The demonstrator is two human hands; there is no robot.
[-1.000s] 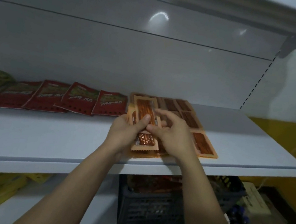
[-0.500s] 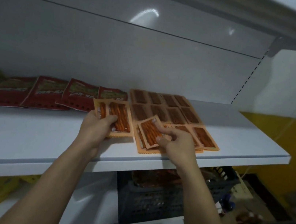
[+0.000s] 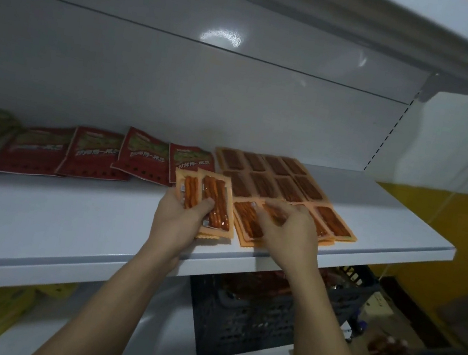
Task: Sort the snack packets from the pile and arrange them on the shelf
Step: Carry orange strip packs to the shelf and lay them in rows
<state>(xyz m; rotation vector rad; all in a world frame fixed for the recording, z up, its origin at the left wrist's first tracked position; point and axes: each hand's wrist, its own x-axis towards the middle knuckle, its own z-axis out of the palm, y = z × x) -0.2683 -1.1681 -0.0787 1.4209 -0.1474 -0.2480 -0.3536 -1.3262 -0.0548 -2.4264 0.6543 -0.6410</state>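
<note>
Left hand (image 3: 177,222) around orange packets (image 3: 214,201)

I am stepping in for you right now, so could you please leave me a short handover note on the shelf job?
Left hand grips a small stack of orange packets at the shelf.
Right hand lies on a front-row packet; its grip is unclear.
Done: orange grid three rows deep, red packets lined up beside it.
Left: lay out the held stack; the crate below seems to hold more.

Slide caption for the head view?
Left hand grips orange packets; right hand touches the front row on the shelf.
</note>
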